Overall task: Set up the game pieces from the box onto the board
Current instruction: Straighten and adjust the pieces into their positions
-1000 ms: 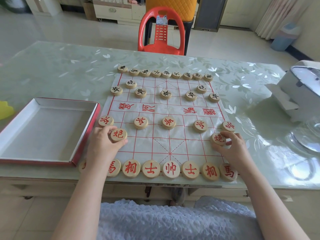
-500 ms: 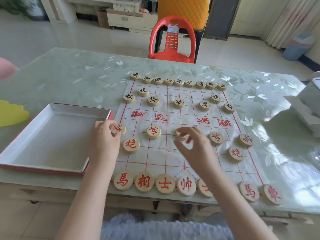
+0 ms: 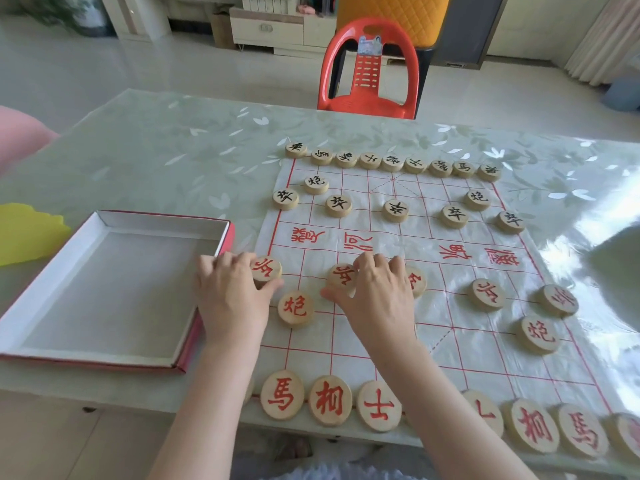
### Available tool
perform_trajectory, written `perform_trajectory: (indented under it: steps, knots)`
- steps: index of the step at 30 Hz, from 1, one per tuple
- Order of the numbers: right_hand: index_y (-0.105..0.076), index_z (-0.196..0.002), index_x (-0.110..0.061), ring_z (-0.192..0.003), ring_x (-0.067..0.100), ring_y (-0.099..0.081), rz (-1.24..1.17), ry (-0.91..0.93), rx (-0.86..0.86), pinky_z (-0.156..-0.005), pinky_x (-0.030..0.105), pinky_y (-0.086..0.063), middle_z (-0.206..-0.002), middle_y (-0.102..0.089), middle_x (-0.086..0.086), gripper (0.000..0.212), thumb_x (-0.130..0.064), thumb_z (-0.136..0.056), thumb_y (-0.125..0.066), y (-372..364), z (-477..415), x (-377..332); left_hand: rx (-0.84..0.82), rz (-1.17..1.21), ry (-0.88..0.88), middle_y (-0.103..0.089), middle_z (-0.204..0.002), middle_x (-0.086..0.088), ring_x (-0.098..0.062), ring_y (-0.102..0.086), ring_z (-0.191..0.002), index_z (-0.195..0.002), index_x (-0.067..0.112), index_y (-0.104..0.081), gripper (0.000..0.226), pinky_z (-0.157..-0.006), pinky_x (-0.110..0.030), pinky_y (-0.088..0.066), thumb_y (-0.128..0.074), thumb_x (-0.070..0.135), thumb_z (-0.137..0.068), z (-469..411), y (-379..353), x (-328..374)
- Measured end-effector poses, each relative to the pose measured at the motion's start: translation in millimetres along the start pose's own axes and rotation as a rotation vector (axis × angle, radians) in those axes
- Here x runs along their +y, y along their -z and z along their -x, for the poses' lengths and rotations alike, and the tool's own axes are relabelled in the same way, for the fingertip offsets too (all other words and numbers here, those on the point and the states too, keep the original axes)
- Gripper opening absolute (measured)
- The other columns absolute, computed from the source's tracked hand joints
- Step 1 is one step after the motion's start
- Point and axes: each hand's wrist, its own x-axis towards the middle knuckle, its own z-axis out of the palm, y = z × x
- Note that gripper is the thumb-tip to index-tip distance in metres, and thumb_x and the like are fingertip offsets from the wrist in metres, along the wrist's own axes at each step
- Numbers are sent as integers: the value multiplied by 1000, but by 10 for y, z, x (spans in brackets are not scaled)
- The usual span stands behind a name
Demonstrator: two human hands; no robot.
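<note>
Empty box lies at the desk's near-left edge, just beside the board. Round wooden pieces carry red characters near, black far. Left hand fingers pinch the edge piece; right hand fingers pinch the next piece.

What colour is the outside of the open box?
The box is red outside, white inside; head view shows it.

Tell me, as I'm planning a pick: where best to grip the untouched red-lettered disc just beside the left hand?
Pinch the disc across its rim from straight above: it lies flat, face up. Its near side is free; the left hand crowds its far-left edge.
</note>
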Motion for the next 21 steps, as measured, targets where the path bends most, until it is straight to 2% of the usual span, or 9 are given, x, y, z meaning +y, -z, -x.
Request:
perform_trajectory:
  steps: [3,6,8,10,13,17,21]
  knots:
    - [-52,-113,-18,-105,21,-35,-27,2,-23,-91,30,-30,-110,-53,-1,50,-54,-80,-59,-9,-21,7,-23,13,1,-60,-111,-1,-27,-37,-106,-115,27,-62,48,-87,-35,-30,-71,46,-72,-8,-2,12]
    - [-48,-126,-23,-110,23,-31,-106,51,-99,-94,32,-25,-121,-47,-1,40,-33,-88,-55,-14,-20,2,-110,40,-12,-54,-125,4,-25,-34,-115,-125,31,-54,45,-87,-33,-22,-66,31,-81,-29,2,18]
    - [-42,-134,-29,-113,23,-29,-155,92,-172,-95,33,-22,-128,-43,-3,49,-16,-87,-51,-12,-20,2,-158,60,-24,-51,-131,8,-23,-31,-121,-129,32,-49,50,-86,-32,-18,-59,15,-84,-46,10,-1]
    - [-37,-138,-31,-116,23,-27,-219,94,-207,-94,31,-19,-134,-40,-5,58,-10,-85,-48,7,-30,11,-186,82,-27,-48,-136,7,-22,-31,-126,-133,30,-44,58,-90,-33,-19,-53,6,-82,-66,24,-17]
    - [-37,-138,-30,-118,20,-28,-262,61,-153,-96,29,-18,-136,-39,-6,54,-27,-87,-55,37,-49,52,-174,167,-33,-50,-135,1,-24,-36,-128,-135,24,-45,56,-100,-36,-25,-60,12,-82,-78,54,-8]
    - [-44,-129,-24,-117,19,-33,-212,18,-99,-98,30,-23,-125,-44,-4,65,-54,-75,-64,25,-40,58,-150,276,-23,-58,-124,-7,-27,-48,-118,-129,15,-52,60,-99,-35,-35,-75,23,-74,-74,61,27]
    - [-47,-117,-20,-110,18,-37,-213,3,-116,-95,29,-31,-116,-46,-3,59,-51,-72,-69,-13,-41,26,-144,299,17,-58,-120,-10,-26,-50,-113,-125,12,-56,60,-94,-33,-37,-78,18,-70,-81,33,48]
